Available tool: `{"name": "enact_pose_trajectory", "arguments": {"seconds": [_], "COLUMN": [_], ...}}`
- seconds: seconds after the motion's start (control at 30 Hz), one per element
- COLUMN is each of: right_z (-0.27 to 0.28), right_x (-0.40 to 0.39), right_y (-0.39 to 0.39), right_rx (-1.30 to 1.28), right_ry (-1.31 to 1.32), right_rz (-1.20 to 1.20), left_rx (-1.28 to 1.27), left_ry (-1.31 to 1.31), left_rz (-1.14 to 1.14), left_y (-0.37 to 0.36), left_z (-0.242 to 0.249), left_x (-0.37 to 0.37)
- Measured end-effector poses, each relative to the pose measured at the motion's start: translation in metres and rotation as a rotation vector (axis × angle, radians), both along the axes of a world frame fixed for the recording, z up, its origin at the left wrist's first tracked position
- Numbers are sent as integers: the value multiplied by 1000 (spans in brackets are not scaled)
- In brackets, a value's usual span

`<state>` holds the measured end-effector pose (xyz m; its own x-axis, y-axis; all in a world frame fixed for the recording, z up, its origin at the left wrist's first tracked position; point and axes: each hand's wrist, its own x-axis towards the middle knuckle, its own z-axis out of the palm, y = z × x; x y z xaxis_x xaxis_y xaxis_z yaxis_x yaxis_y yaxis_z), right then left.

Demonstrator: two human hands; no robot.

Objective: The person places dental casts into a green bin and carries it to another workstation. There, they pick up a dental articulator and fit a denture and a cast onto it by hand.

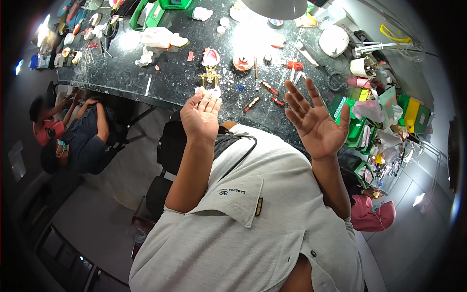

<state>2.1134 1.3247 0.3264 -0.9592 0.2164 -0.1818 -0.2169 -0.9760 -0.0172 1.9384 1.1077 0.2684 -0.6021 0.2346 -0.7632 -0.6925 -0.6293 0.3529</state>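
Note:
Both my hands are raised before my body at the near edge of the dark bench, palms up. My left hand [200, 117] has its fingers stretched out and holds nothing. Just beyond its fingertips stands a brass dental articulator [209, 77] with a pink and white dental model [210, 57] at its top. My right hand [317, 121] is spread wide with nothing in it. To its left on the bench lie several short red and gold-coloured pieces [269, 88]. Farther up are a slim brown-handled tool [256, 68] and a round dish with red material [242, 62].
A lamp shade [277, 7] hangs over the bench [170, 87], which is dusted with white debris. Green bins [357, 126] crowd the right side, near a red-handled tool [294, 64]. Other people [80, 131] sit at the left; another person's pink head covering [374, 214] shows at lower right.

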Motion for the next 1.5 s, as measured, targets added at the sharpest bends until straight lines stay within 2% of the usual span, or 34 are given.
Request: {"name": "enact_pose_trajectory", "arguments": {"seconds": [0.5, 1.37, 1.47, 1.5], "right_z": [-3, -8, -9, -10], "right_x": [6, 30, 31, 31], "right_y": [5, 10, 10, 10], "right_rx": [-14, 26, 38, 43], "right_ry": [63, 107, 98, 100], "right_rz": [25, 18, 10, 11], "left_rx": [34, 31, -45, -123], "left_ry": [-23, 43, 44, 167], "left_rz": [-27, -38, -93, -155], "left_y": [4, 3, 4, 3], "left_z": [8, 13, 7, 0], "left_x": [30, 39, 31, 23]}}
